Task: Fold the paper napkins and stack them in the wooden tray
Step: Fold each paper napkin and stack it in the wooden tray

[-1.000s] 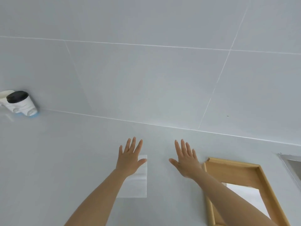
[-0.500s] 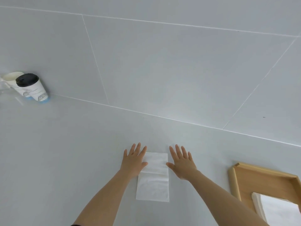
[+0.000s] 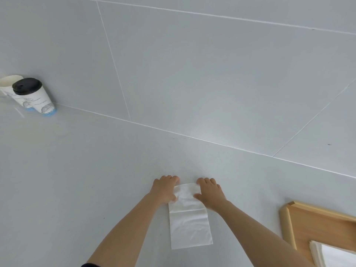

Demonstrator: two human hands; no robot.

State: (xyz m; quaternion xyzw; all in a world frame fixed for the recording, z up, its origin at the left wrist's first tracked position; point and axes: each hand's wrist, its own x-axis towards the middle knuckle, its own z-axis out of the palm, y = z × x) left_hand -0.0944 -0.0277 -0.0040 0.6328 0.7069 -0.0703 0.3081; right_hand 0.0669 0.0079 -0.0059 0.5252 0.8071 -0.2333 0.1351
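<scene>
A white paper napkin [image 3: 189, 226] lies flat on the pale counter, long side running away from me, with a crease across its middle. My left hand [image 3: 164, 189] grips the napkin's far left corner with curled fingers. My right hand [image 3: 209, 192] grips the far right corner the same way. The far edge of the napkin looks slightly lifted between the hands. A wooden tray [image 3: 289, 222] sits at the lower right, holding a stack of white napkins [image 3: 335, 256] partly cut off by the frame.
Two paper cups stand at the far left by the wall; the nearer cup [image 3: 34, 97] has a black lid. A tiled wall rises behind the counter [image 3: 96, 170].
Both hands went from flat and spread beside the napkin to curled around its far corners. The view shifted, so the napkin and tray sit differently in the frame.
</scene>
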